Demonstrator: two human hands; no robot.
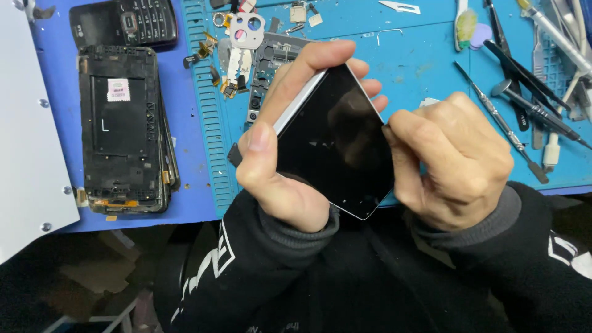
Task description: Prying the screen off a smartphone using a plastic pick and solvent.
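My left hand (280,154) grips a black smartphone (336,142) with a silver rim, thumb along its left edge and fingers curled over the top. The dark screen faces me and the phone is tilted like a diamond above the blue work mat (419,68). My right hand (450,160) is closed into a fist against the phone's right edge, fingertips pinched at the rim; whatever is pinched there is hidden. Both arms wear black sleeves with grey cuffs.
A stack of stripped phone frames (123,129) lies at the left, with a black keypad phone (126,23) behind it. Loose small parts and flex cables (243,49) sit at the mat's top. Metal picks, tweezers and screwdrivers (524,92) lie at the right. A white panel (24,135) borders the left.
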